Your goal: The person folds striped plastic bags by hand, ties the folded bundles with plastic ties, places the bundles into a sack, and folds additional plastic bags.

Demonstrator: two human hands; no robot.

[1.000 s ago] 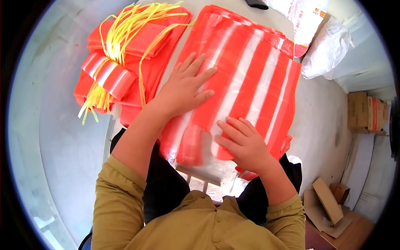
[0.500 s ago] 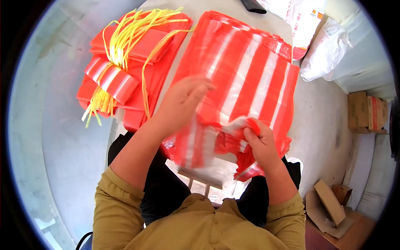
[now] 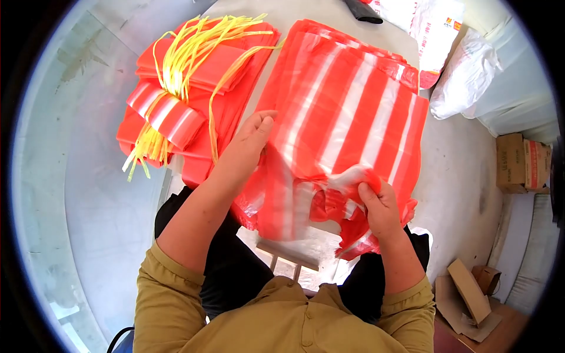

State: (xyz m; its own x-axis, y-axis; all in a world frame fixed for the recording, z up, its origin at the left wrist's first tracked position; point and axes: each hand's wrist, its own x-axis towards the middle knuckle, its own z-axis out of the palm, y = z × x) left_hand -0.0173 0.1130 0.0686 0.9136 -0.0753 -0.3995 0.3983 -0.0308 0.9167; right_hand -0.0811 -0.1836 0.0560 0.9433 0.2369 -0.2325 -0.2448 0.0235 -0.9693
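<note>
A stack of red-and-white striped plastic bags (image 3: 353, 112) lies in front of me on the table. My right hand (image 3: 379, 209) is closed on the crumpled near end of a striped plastic bag (image 3: 356, 176), thumb on top. Below that hand, red and clear plastic hangs bunched over the table's near edge. At the stack's left edge is my left hand (image 3: 254, 134), its fingers stretched out and the thumb beside them. Just below it, a loose striped fold (image 3: 279, 194) is slightly blurred. Whether the left fingertips touch the plastic is hard to see.
Folded red bags (image 3: 200, 117) lie to the left, with a rolled striped bundle (image 3: 168, 115) and yellow plastic ties (image 3: 182, 59) on top. White sacks (image 3: 468, 73) stand at the far right. Cardboard boxes (image 3: 521, 165) and flattened cardboard (image 3: 468, 300) are further right.
My left hand has moved left across the striped bags to the stack's left edge. My right hand keeps its hold on the crumpled end. The whole view has shifted slightly.
</note>
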